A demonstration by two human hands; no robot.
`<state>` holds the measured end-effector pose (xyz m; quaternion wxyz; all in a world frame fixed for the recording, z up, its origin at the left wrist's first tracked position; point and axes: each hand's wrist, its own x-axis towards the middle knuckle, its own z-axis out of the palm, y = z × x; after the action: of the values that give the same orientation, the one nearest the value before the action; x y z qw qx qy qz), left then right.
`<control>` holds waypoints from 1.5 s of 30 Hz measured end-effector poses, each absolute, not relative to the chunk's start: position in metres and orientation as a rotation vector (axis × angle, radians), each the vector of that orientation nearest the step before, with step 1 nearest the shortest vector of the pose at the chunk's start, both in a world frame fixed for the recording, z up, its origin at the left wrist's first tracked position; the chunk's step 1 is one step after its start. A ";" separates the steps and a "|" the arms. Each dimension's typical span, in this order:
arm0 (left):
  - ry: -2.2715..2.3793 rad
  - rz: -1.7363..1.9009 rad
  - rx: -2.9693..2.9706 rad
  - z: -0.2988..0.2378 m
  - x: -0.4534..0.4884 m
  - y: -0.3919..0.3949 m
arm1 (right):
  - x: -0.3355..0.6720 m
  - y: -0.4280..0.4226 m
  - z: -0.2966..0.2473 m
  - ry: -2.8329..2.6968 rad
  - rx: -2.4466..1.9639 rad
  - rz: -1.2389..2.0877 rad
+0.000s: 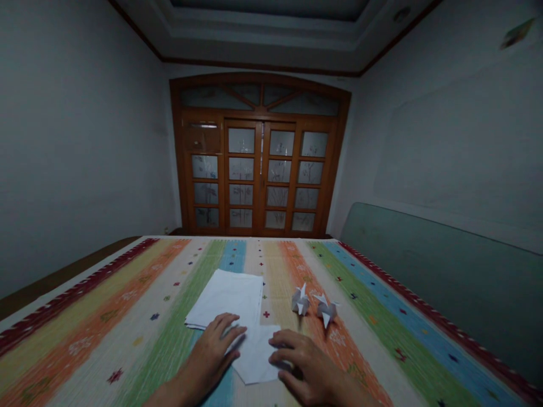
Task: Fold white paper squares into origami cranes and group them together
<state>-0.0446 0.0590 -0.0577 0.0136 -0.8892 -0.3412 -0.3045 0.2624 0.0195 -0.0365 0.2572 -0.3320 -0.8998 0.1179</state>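
A white sheet of paper (255,364) with one slanted lower corner lies flat on the table in front of me. My left hand (217,346) is at its left side, fingers apart and loosely curved, near the stack. My right hand (302,362) is at the right edge, fingers spread and bent, the tips over or touching the sheet; I cannot tell which. Neither hand grips anything. Beyond the left hand is a stack of white paper (231,295), which meets the sheet's far edge. To the right stand two folded paper cranes, one (300,301) left of the other (326,311).
A striped, colourful tablecloth (161,305) covers the table. A pale green padded backrest (424,260) runs along the right side. Wooden doors with glass panes (261,169) stand beyond the table's far edge, with white walls (85,124) on both sides.
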 end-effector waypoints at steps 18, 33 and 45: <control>-1.194 -0.314 -3.027 -0.041 -0.044 0.041 | 0.261 0.016 -0.032 -2.545 -0.924 0.280; -1.300 -0.458 -2.831 -0.068 -0.075 0.062 | 0.262 0.018 -0.028 -2.533 -0.911 0.354; -1.200 -0.525 -2.990 -0.061 -0.061 0.049 | 0.264 0.018 -0.031 -2.512 -0.920 0.334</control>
<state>-0.0605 0.0486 -0.0613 -0.0614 -0.9143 -0.3668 -0.1604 0.2641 0.0176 -0.0311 0.2209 -0.3327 -0.9088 0.1209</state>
